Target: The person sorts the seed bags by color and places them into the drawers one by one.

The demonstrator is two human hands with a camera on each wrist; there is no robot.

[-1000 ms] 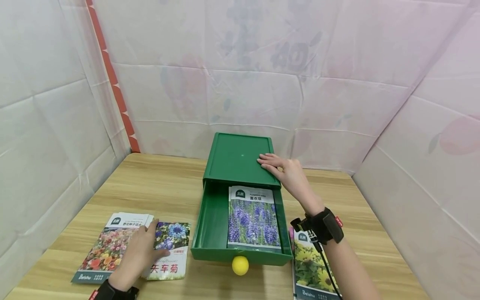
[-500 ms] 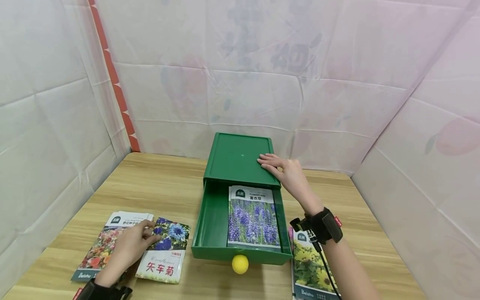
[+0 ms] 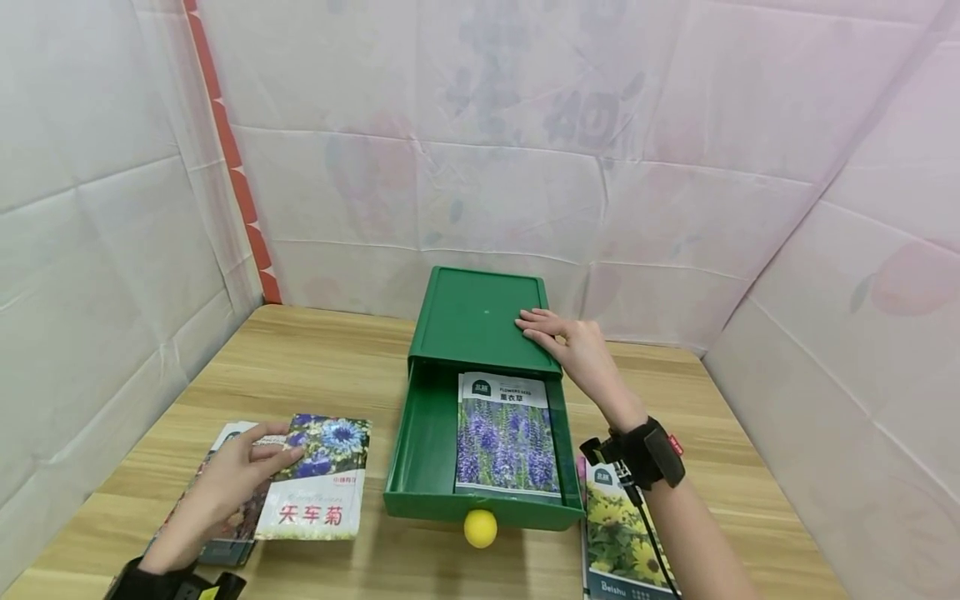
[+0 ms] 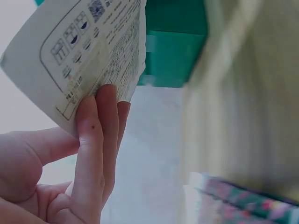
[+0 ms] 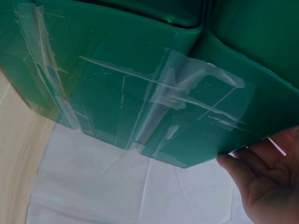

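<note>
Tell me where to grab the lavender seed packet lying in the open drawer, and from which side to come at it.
Take the lavender seed packet by its left long edge, coming from above. It lies flat against the right wall of the green drawer, its top end close under the cabinet top where the right hand rests. Bare drawer floor on its left probably leaves fingers room to slip under.

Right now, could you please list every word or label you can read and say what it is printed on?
"矢车菊": blue-flower seed packet held by the left hand.
"FLOWERS SEED": lavender packet in the green drawer.
"Beishu": yellow-flower packet by the right forearm.
Small print on the held packet's back: unreadable.
</note>
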